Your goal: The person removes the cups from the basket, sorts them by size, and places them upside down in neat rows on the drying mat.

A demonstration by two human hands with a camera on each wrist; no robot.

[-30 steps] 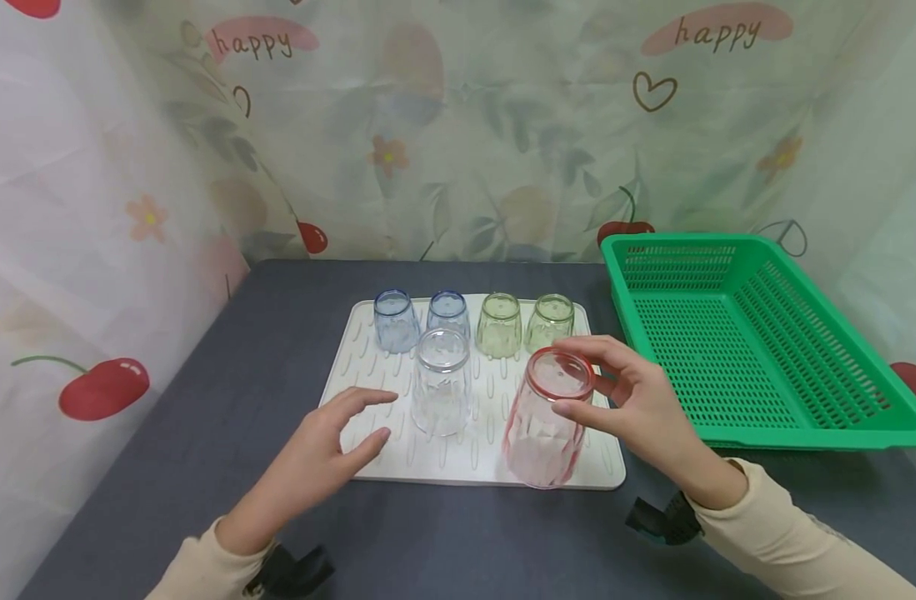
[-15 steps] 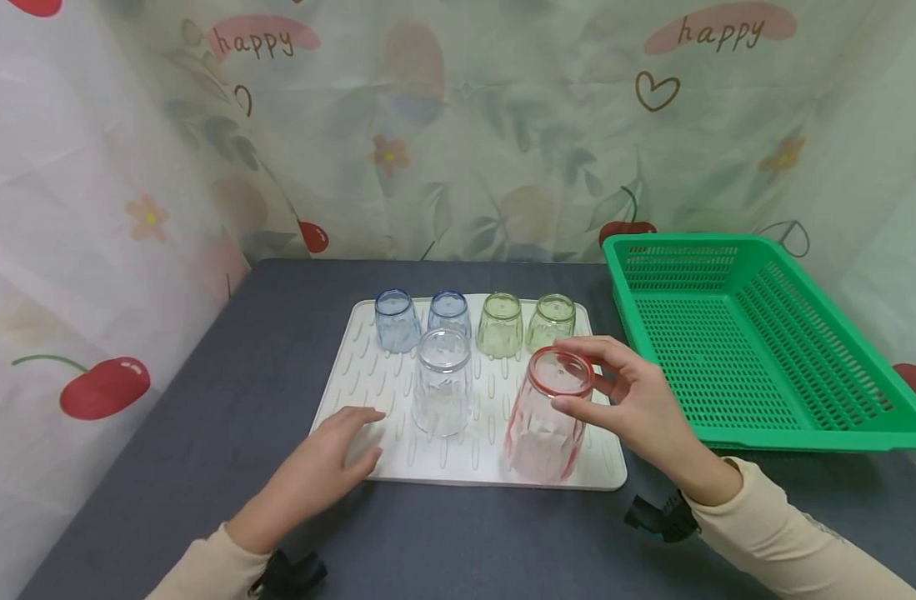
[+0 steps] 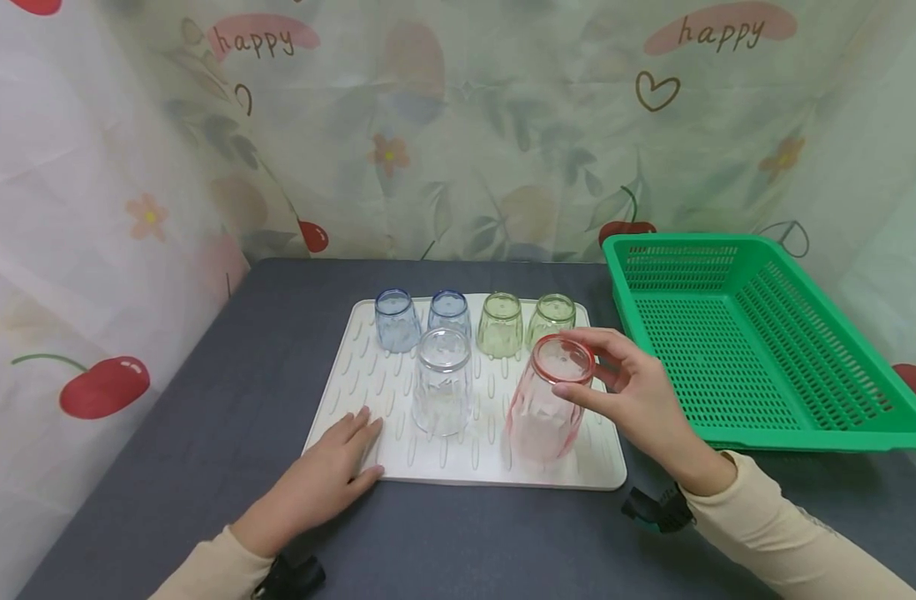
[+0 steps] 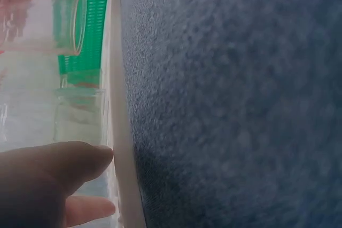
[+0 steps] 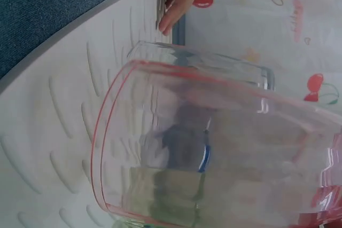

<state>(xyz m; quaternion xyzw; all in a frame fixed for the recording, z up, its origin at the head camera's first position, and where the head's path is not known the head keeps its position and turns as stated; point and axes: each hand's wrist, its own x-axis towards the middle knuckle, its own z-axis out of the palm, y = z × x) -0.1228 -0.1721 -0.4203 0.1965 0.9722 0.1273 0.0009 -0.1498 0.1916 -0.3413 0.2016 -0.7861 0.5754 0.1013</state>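
My right hand (image 3: 645, 408) holds a tall pink glass (image 3: 543, 425) upside down, thumb and fingers around its base end. Its mouth hangs close over the right front part of a white ridged drying mat (image 3: 458, 468). A clear tall glass (image 3: 441, 396) stands inverted at the mat's middle, left of the pink one. Spread on the mat's front left corner lies my left hand (image 3: 326, 475), holding nothing. In the right wrist view the pink glass (image 5: 256, 142) fills much of the frame, its rim facing the mat.
Along the mat's back edge stand two inverted blue glasses (image 3: 397, 325) and two green ones (image 3: 500, 329). To the right is a large green plastic basket (image 3: 773, 442). A dark cloth (image 3: 225, 400) covers the table, with a patterned curtain (image 3: 488, 125) behind.
My left hand has moved down and toward me, from beside the clear glass onto the mat's front left corner. My right hand has shifted the pink glass slightly away from me.
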